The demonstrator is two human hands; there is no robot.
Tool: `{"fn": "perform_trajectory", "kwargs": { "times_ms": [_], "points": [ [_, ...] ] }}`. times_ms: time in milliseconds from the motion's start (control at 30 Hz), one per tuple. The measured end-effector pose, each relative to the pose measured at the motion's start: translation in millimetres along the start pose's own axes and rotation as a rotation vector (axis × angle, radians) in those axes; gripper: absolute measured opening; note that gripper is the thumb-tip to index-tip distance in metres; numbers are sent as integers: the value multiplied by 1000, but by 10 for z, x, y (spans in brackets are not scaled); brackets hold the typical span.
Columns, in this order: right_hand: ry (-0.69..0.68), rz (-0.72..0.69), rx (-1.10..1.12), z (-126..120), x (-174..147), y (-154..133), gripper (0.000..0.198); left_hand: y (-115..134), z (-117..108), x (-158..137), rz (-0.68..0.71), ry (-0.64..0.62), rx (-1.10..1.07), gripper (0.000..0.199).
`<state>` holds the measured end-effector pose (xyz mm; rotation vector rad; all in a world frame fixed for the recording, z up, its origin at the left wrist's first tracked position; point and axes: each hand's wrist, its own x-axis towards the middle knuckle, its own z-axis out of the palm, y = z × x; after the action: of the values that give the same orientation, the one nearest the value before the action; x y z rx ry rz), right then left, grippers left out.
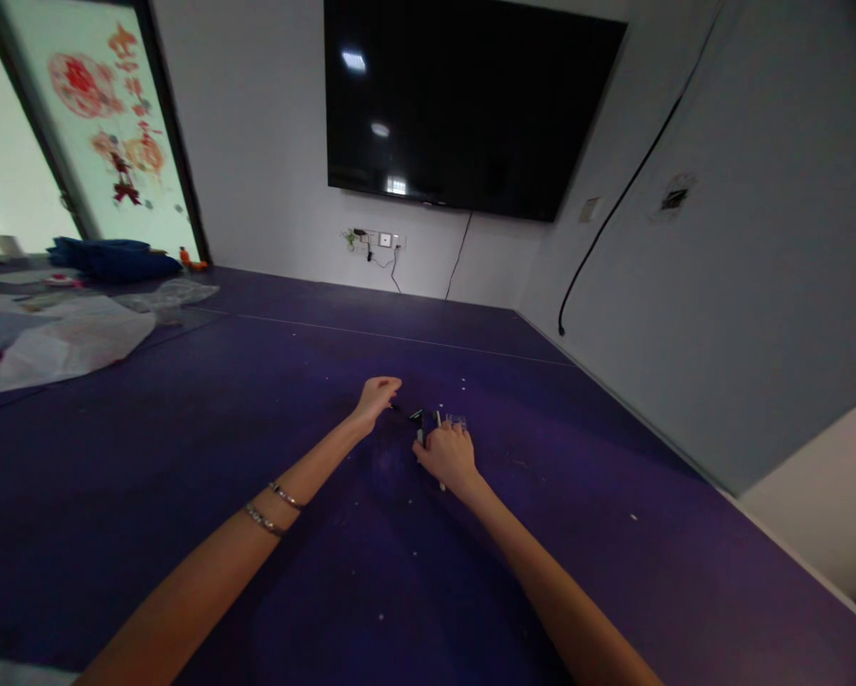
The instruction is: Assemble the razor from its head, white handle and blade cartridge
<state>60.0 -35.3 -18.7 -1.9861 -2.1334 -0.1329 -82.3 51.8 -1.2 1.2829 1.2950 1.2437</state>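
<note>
My left hand (pixel 377 395) is just above the purple surface, its fingers pressed together. A small dark piece (pixel 397 408) shows under the fingertips; what they grip is too small to make out. My right hand (pixel 451 455) bends its fingers down over a group of small things, with the thumb out to the left. A thin white stick (pixel 438 418) pokes out above its knuckles, and a pale end shows below the palm. Beside its fingertips lie a small clear plastic piece (pixel 458 419) and a small dark-and-light item (pixel 417 416). The hand hides part of this group.
The purple floor (pixel 314 553) carries scattered white specks. Clear plastic bags (pixel 77 338) and a dark blue cloth bundle (pixel 113 257) lie at the left. A television (pixel 463 105) hangs on the far wall above sockets (pixel 385 240). A black cable (pixel 614 210) runs down the right wall.
</note>
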Motion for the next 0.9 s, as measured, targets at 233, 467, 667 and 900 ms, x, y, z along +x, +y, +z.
{"fn": "perform_trajectory", "kwargs": {
  "times_ms": [233, 467, 667, 900],
  "points": [
    [98, 59, 9, -78, 142, 299, 41, -74, -111, 111, 80, -71, 104, 25],
    [221, 215, 39, 151, 263, 893, 26, -285, -304, 366, 385, -126, 707, 19],
    [212, 269, 79, 347, 264, 1048, 31, -446, -274, 378, 390, -104, 864, 27],
    [185, 242, 59, 358, 262, 1045, 29, -507, -356, 439, 486, -215, 1008, 26]
  ]
}}
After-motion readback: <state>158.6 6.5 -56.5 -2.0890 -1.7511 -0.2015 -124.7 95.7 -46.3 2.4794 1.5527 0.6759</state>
